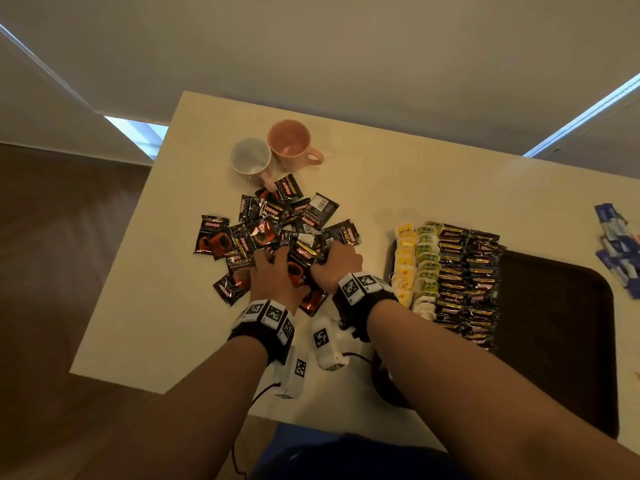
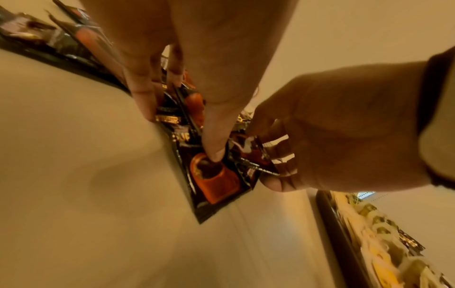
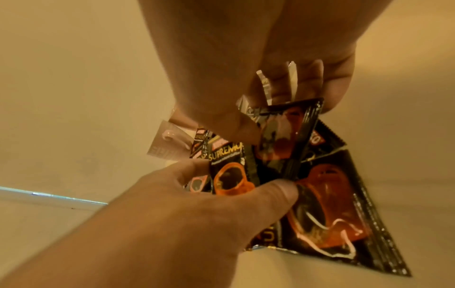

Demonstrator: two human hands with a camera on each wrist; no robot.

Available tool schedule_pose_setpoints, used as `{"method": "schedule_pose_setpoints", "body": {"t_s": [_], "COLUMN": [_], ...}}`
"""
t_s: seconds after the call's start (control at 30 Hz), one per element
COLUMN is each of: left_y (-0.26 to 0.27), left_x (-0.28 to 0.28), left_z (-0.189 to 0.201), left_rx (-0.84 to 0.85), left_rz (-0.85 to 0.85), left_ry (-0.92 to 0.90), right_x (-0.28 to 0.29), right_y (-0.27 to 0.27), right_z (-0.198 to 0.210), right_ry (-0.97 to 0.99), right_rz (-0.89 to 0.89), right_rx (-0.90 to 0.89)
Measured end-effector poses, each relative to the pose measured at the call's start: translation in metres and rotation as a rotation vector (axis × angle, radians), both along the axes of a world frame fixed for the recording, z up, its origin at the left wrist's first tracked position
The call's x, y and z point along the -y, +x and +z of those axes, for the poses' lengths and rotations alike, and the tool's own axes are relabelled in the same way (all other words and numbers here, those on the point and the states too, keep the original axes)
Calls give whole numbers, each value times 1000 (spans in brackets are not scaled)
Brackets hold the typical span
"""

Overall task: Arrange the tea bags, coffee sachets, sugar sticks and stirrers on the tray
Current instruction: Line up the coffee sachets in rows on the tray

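A loose pile of black coffee sachets [image 1: 277, 226] lies on the cream table [image 1: 138, 323]. Both hands are at the pile's near edge. My left hand [image 1: 272, 259] pinches sachets, its thumb [image 2: 214, 155] pressing one with an orange cup printed on it [image 2: 216, 181]. My right hand [image 1: 332, 258] grips several sachets [image 3: 283, 140] fanned between its fingers. To the right, the dark tray [image 1: 561, 306] holds rows of yellow tea bags [image 1: 405, 261], green tea bags [image 1: 427, 261] and coffee sachets [image 1: 464, 282]. I see no stirrers.
A pink mug [image 1: 291, 140] and a white mug [image 1: 250, 157] stand behind the pile. Blue sachets [image 1: 616, 244] lie at the far right of the table. The tray's right half is bare. The table's left edge runs close to the pile.
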State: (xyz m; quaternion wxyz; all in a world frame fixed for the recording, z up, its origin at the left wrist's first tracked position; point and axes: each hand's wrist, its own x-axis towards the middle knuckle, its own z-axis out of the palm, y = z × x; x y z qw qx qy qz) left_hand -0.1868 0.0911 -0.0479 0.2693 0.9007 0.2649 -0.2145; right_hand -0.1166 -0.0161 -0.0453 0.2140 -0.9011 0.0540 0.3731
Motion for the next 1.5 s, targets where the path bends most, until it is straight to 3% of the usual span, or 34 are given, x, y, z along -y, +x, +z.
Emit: {"method": "schedule_pose_setpoints", "body": {"t_s": [0.3, 0.53, 0.73, 1.0, 1.1, 1.2, 1.3, 1.5], "left_y": [-7, -13, -26, -31, -33, -35, -31, -25], "left_x": [8, 4, -6, -7, -5, 3, 13, 48], "left_z": [4, 13, 25, 44, 49, 62, 86, 109], "left_rx": [95, 104, 239, 221, 198, 169, 96, 84], "left_rz": [13, 2, 165, 360, 418, 640, 683, 669], "left_ry": [-145, -206, -238, -336, -470, -860, -1149, -1091], "right_x": [7, 14, 26, 48, 55, 63, 69, 97], "right_y": [-2, 2, -6, -29, -33, -38, -47, -59], "right_z": [7, 6, 15, 28, 36, 52, 65, 81], "right_ry": [147, 103, 149, 315, 384, 513, 648, 622], "right_rz": [-30, -78, -135, -230, -251, -309, -358, -235], "right_rx": [8, -24, 35, 85, 112, 140, 101, 223]}}
